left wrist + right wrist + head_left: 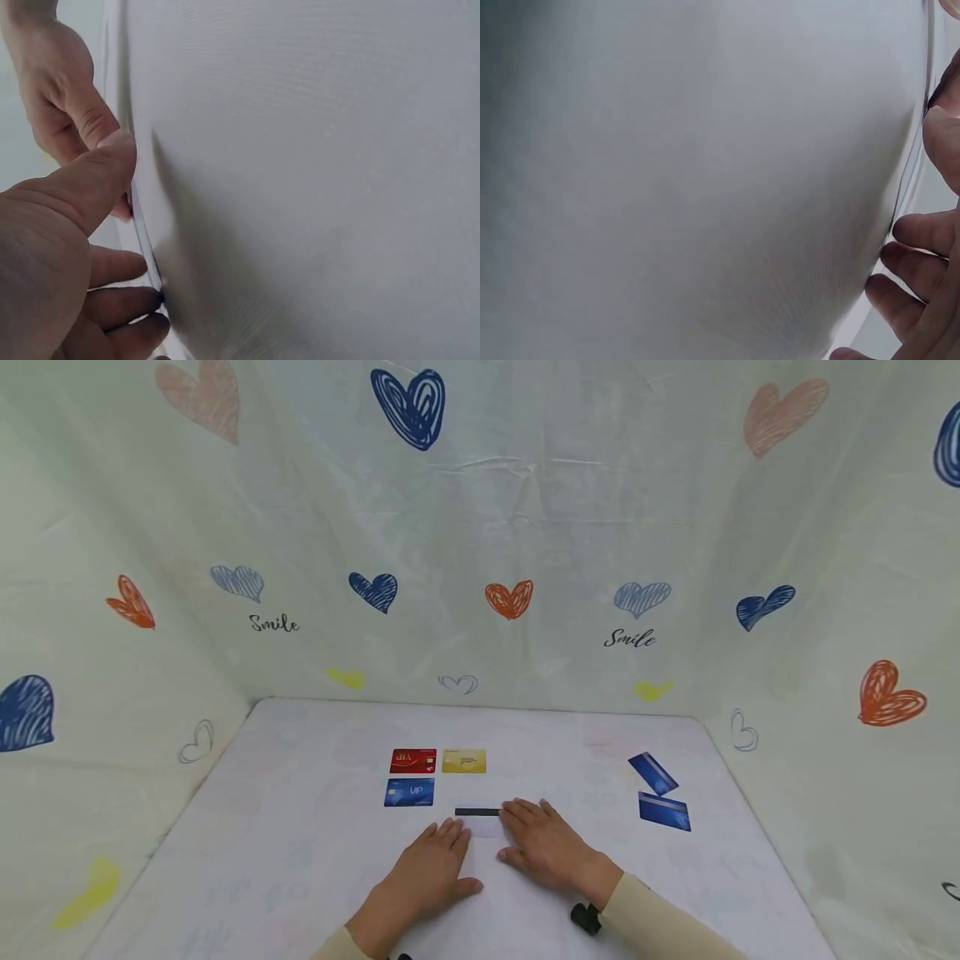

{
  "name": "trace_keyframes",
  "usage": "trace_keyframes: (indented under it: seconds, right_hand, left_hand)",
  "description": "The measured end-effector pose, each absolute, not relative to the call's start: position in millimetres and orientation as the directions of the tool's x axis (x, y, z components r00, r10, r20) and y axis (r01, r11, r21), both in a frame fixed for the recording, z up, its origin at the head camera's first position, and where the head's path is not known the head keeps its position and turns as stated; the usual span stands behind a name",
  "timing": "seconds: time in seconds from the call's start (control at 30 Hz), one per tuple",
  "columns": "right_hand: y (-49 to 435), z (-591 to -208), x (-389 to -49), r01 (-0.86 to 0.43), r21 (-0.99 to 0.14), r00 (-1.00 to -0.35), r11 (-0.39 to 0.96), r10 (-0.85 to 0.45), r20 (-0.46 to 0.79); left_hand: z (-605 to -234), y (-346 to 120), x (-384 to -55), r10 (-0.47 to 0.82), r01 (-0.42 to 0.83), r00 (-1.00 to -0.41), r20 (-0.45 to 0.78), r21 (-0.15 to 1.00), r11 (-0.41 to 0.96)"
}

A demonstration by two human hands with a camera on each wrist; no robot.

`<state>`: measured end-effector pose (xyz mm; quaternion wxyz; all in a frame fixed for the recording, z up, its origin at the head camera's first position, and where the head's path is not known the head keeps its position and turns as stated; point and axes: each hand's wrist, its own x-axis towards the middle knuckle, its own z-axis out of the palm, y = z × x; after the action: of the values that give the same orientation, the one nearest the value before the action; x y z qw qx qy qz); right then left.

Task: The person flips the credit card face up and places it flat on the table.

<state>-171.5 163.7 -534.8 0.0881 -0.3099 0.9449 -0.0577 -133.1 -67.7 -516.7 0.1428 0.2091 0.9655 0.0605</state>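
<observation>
A pale card with a black stripe [477,812] lies flat on the white table [300,827], and its light body [487,827] nearly blends into the surface. My left hand [427,868] rests palm down at the card's left side, fingers extended and thumb spread. On the opposite side, the right hand [547,847] lies with straight fingertips over the card's right end, hiding part of the stripe. Both wrist views look low along the tabletop; there the left fingers [124,307] and the right fingers [911,262] touch down on it.
Beyond the left hand lie a red VIP card [412,761], a gold card [464,761] and a blue VIP card [409,792]. Two blue striped cards [653,773] [664,811] sit at the right, corners close together. A heart-printed curtain [525,527] surrounds the table.
</observation>
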Motion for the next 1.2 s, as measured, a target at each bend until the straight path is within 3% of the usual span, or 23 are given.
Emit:
trace_keyframes:
  seconds: [0.4,1.0,1.2]
  right_hand:
    - [158,-534,-187,-0.577,-0.163,-0.814,0.801,-0.580,0.032]
    - [151,-536,-193,-0.580,-0.185,-0.812,0.793,-0.582,0.045]
    - [149,-540,-197,-0.563,-0.252,-0.820,0.788,-0.570,0.051]
  left_hand:
    - [-522,-73,-161,0.357,0.353,-0.934,0.002,0.164,0.921]
    - [-529,-74,-169,0.338,0.336,-0.941,0.016,0.143,0.931]
    - [-526,-74,-169,0.333,0.331,-0.943,0.014,0.157,0.930]
